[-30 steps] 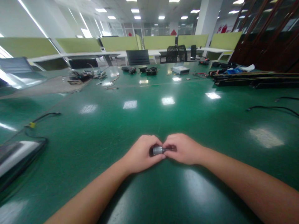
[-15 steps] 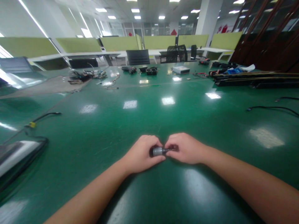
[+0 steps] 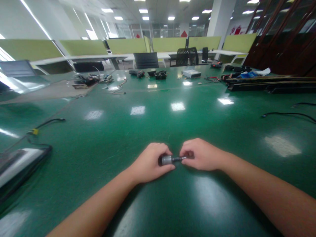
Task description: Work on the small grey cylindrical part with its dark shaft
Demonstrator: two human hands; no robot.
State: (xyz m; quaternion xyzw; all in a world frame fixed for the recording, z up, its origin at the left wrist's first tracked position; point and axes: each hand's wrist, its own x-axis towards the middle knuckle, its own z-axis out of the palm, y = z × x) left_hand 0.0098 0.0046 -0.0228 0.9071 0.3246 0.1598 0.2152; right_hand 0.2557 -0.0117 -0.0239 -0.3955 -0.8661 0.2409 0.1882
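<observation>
My left hand is closed around what looks like a short screwdriver, with a dark end in the palm and a silver-grey collar showing between thumb and fingers. Its thin dark shaft points right, roughly level, just above or on the green tabletop; which of these I cannot tell. My right hand pinches a small shiny tip at the far end of that shaft between thumb and fingertips. Whether the tip is a separate bit is too small to make out.
A flat device with a black cable lies at the left edge. Black cables lie on the right. Along the far side are a power tool, black trays, a silver box and long dark strips.
My right hand has slid a little to the right, away from my left hand, so more of the thin shaft shows between them. The left hand has stayed in place.
</observation>
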